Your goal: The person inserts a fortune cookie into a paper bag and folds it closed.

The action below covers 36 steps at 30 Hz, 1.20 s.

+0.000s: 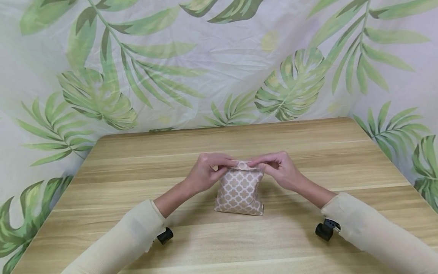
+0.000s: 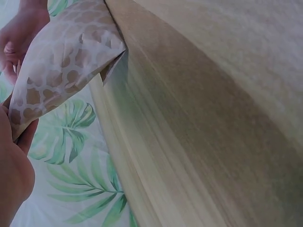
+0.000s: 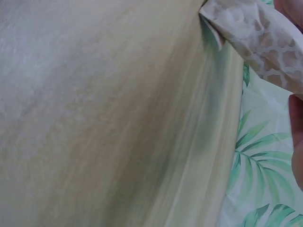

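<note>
A small tan paper bag (image 1: 239, 192) with a white lattice pattern stands upright on the table, its body bulging and its top edge folded over toward me. My left hand (image 1: 207, 172) pinches the left end of that fold between thumb and fingers. At the fold's right end, my right hand (image 1: 282, 170) does the same, index finger along the top. From the left wrist view, the bag (image 2: 71, 61) looks plump, with a creased flap at its bottom corner. Only the thumb side of the right hand (image 3: 297, 146) shows in the right wrist view. The bag's contents are hidden.
The wooden table (image 1: 137, 175) spreads out around the bag, with its far edge close to a leaf-print cloth (image 1: 222, 68) hanging behind. Below the left sleeve (image 1: 126, 236) and the right sleeve (image 1: 369, 224), black wrist cameras (image 1: 165, 236) stick out.
</note>
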Each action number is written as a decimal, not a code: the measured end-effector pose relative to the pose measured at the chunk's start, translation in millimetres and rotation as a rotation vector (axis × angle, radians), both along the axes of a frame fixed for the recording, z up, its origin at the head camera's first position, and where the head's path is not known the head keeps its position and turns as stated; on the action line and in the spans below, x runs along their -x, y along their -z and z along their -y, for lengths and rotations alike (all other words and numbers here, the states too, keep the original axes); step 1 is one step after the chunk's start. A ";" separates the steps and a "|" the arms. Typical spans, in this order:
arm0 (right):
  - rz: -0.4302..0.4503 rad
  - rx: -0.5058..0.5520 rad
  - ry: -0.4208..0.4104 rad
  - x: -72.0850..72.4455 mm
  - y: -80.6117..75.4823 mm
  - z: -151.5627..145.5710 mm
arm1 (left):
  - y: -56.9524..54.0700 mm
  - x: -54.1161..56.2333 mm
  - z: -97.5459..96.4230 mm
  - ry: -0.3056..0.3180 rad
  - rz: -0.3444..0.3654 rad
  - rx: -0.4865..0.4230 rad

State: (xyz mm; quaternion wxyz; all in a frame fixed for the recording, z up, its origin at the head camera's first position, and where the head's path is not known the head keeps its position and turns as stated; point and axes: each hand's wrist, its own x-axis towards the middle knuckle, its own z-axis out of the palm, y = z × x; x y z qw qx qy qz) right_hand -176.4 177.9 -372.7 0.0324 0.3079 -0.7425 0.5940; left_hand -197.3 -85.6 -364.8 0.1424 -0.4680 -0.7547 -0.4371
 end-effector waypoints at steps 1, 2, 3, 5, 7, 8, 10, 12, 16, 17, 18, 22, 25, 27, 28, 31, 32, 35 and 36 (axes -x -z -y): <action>0.003 -0.013 0.002 -0.1 -1.4 0.3 | 0.2 0.2 -0.1 0.001 -0.017 0.003; 0.006 -0.030 0.011 -0.1 -3.0 0.9 | 0.1 0.1 0.0 0.003 -0.030 0.007; 0.010 -0.046 0.022 0.0 -4.5 1.6 | -0.3 -0.3 0.1 0.005 -0.040 0.010; 0.026 -0.072 0.036 0.6 -7.9 2.9 | -0.3 -0.2 0.2 0.013 -0.068 0.011; 0.044 -0.103 0.048 1.3 -11.6 3.3 | 0.0 -0.2 0.3 0.021 -0.086 0.009; 0.055 -0.112 0.048 1.8 -13.1 3.2 | -0.2 -0.6 0.6 0.024 -0.089 0.009; 0.072 -0.134 0.045 1.8 -16.0 2.4 | 0.1 -0.5 1.1 0.035 -0.091 0.003; 0.071 -0.157 0.048 1.7 -17.4 1.7 | 0.2 -0.3 1.5 0.047 -0.076 0.000; 0.051 -0.140 0.060 0.4 -17.2 2.6 | -0.5 0.9 0.9 0.067 -0.046 0.009; 0.044 -0.132 0.068 0.3 -16.7 3.1 | -1.1 1.1 0.2 0.065 -0.040 0.014; 0.037 -0.123 0.074 0.2 -16.2 3.5 | -2.0 1.4 -0.8 0.059 -0.033 0.020; 0.005 -0.099 0.094 0.0 -14.3 5.3 | -7.6 2.4 -7.6 0.004 -0.001 0.042; -0.028 -0.094 0.103 0.3 -14.1 6.4 | -13.1 3.5 -15.5 -0.040 0.024 0.071; -0.059 -0.102 0.112 0.4 -15.0 7.1 | -16.8 3.8 -21.0 -0.063 0.049 0.096; -0.074 -0.108 0.117 0.4 -15.7 7.3 | -18.6 3.9 -23.7 -0.075 0.067 0.107; -0.116 -0.125 0.131 0.4 -17.7 7.6 | -22.8 4.1 -30.4 -0.113 0.128 0.130; -0.129 -0.129 0.136 0.3 -18.6 7.6 | -24.1 4.0 -32.2 -0.123 0.143 0.140; -0.149 -0.132 0.147 -0.2 -21.1 7.6 | -26.6 3.4 -35.7 -0.140 0.152 0.169; -0.145 -0.132 0.152 -0.4 -22.2 7.6 | -27.3 3.0 -36.2 -0.141 0.143 0.174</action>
